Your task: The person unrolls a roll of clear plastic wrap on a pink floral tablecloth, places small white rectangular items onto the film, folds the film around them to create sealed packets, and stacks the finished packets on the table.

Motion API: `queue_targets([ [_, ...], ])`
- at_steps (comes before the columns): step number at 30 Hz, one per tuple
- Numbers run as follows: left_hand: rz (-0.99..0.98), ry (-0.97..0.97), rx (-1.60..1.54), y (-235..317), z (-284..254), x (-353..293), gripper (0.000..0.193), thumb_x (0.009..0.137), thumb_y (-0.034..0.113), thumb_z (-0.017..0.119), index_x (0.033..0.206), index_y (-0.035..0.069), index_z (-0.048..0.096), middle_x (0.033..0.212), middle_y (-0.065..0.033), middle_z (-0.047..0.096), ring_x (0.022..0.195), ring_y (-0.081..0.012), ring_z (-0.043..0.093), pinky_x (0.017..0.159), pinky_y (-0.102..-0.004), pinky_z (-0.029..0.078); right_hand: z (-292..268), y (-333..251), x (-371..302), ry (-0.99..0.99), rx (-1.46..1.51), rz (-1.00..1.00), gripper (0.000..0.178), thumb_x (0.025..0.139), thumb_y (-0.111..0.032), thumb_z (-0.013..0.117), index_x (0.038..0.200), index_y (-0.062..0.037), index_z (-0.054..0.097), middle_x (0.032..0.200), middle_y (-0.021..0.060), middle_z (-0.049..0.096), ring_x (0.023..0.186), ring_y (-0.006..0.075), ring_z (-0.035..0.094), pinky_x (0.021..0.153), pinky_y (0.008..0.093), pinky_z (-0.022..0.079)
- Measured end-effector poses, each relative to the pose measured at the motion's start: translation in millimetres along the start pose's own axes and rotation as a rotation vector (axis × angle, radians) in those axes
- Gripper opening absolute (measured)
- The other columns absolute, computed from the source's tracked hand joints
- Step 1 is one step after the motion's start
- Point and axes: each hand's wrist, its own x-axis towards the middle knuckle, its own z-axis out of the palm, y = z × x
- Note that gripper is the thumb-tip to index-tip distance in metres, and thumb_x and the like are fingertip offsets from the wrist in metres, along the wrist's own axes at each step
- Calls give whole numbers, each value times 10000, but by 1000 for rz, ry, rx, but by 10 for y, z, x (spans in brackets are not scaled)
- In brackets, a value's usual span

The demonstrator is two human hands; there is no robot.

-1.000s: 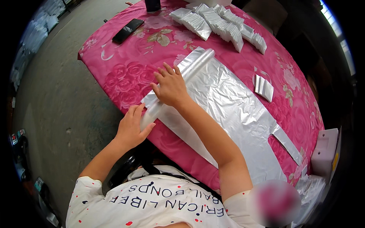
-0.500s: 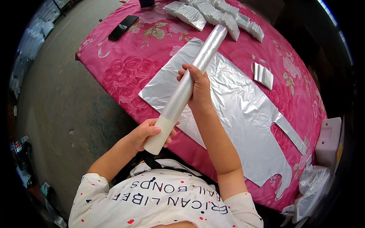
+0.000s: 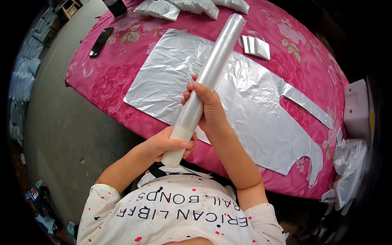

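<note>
A long roll of clear plastic film slants upward over the table between my two hands. My left hand is closed round its lower end, where the pale core shows. Higher up, near the roll's middle, my right hand wraps round the film from the right. Beneath the roll lies a flat stack of silvery plastic bags, its two cut handles toward the right. The roll hides part of the stack's middle.
A pink floral cloth covers the table. At the far edge are folded silvery packets, a black phone and a dark cup. Another small folded bundle lies beyond the bags. A pale box and plastic bags stand right.
The view has shifted, so the table's things sit further left and higher. Both hands keep hold of the roll, which stands slightly steeper; my left hand wraps it more fully.
</note>
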Motion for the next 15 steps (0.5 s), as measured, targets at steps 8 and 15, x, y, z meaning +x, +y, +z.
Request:
queue_targets([
  [8,-20,-121,49,-93,4,185,487,742,333,686,1080,42,490,860,-44,539,743,-131,542,674,-273,469,-50,-80,-288,28,-103,-29,543,773,-181,658,1164,-5,324,862,60,499,765,136,540,694,298,494],
  [15,174,296,371,-199,72,455,538,861,529,476,1078,37,478,861,-68,564,728,-143,567,643,-272,481,-393,173,-322,145,-460,-188,383,767,-160,668,1017,-3,424,872,81,526,775,144,551,702,308,485],
])
